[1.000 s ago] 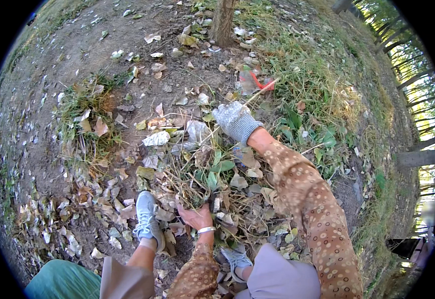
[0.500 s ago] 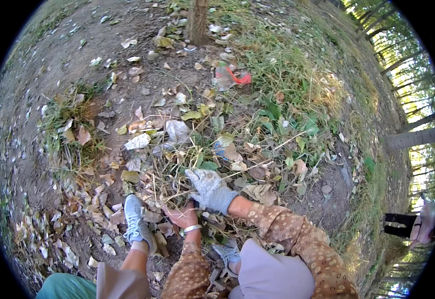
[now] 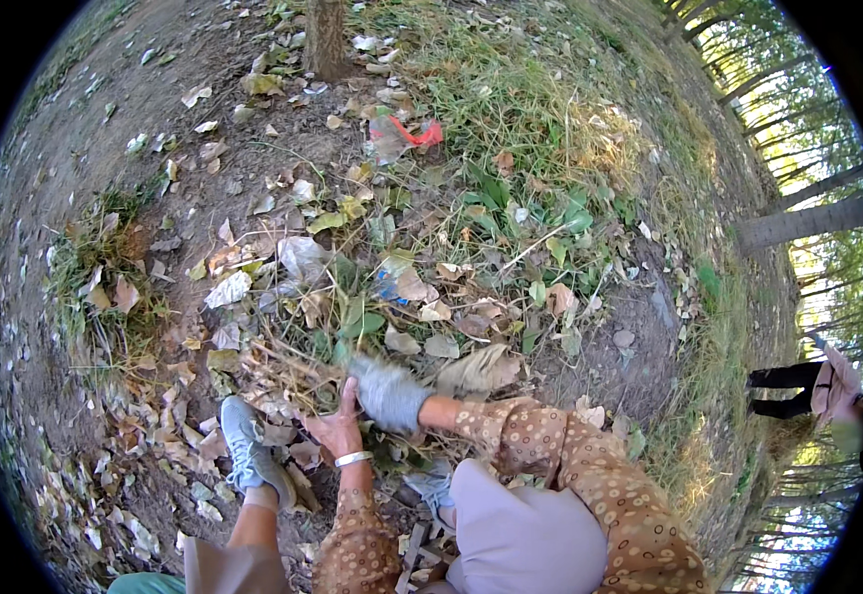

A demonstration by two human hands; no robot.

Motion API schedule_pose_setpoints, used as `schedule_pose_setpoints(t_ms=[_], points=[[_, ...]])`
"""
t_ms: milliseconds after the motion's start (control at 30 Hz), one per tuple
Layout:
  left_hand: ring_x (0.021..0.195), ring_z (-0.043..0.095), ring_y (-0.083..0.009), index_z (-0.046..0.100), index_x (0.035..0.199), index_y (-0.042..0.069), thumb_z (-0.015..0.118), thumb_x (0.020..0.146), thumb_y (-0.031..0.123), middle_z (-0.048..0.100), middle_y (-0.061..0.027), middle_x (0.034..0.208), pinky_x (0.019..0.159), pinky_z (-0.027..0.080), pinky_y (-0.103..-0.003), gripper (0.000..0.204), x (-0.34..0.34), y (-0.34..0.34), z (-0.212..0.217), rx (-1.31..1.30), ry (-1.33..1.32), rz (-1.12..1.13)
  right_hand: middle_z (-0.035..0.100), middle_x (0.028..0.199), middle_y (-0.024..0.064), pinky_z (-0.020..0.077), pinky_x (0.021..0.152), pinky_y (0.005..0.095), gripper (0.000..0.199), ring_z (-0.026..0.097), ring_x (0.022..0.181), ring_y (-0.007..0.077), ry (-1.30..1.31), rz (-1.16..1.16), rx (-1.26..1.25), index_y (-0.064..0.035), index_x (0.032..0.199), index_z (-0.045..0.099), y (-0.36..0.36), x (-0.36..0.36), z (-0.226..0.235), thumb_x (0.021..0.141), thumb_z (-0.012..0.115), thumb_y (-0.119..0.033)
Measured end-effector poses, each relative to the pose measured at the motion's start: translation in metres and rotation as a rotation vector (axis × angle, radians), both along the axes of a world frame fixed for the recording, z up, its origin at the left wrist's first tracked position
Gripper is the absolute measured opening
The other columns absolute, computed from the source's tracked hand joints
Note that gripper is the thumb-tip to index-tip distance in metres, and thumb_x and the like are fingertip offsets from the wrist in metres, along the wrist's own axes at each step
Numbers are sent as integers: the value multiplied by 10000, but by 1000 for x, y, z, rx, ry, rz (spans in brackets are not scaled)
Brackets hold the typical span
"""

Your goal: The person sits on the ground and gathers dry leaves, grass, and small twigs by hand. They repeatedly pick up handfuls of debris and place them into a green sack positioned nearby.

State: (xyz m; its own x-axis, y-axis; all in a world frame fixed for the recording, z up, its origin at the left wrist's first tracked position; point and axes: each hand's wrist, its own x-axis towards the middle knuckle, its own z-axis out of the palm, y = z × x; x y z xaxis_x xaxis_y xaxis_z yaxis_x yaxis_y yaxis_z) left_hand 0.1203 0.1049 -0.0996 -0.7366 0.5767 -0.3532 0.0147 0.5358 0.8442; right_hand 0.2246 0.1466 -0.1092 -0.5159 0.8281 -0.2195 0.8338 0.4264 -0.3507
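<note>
My bare left hand (image 3: 336, 428), a pale band at its wrist, is low among the litter. Its thumb points up, and its fingers curl around a bunch of dry grass and leaves (image 3: 291, 374), which partly covers them. Touching or nearly touching that thumb is my right hand (image 3: 390, 394) in a grey knitted glove. Motion smears the gloved fingers, so their grip is unclear. Green leaves (image 3: 357, 322) and a crumpled pale plastic scrap (image 3: 302, 257) lie just beyond the hands.
My grey shoe (image 3: 248, 445) is left of the hands. Farther off lie a blue scrap (image 3: 389, 285) and a red-edged plastic piece (image 3: 404, 136). A tree trunk (image 3: 326, 40) rises at the back. A person (image 3: 813, 384) is at the far right, near more trees.
The view has shifted, so the ground appears farther left. My left thumb has come up, and the dry bunch stands out beside it. The gloved hand has become blurred with motion.
</note>
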Motion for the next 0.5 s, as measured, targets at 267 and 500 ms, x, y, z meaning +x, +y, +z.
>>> schedule_pose_setpoints(t_ms=[267, 500], points=[[1202, 433, -370, 334, 1332, -115, 846, 584, 461, 441, -268, 1309, 1067, 302, -409, 1074, -23, -10, -34, -264, 96, 24, 563, 1241, 181, 474, 905, 358, 565, 580, 1084, 317, 354, -315, 91, -59, 1256, 540, 48, 35, 98, 866, 585, -465], [1238, 386, -378, 343, 1339, -110, 826, 628, 444, 404, -269, 1344, 1077, 280, -417, 1023, -16, -7, -36, -269, 128, -75, 554, 1223, 252, 488, 870, 375, 1192, 600, 1053, 340, -236, -770, -303, 96, 1395, 228, 120, 137, 54, 650, 600, -757]])
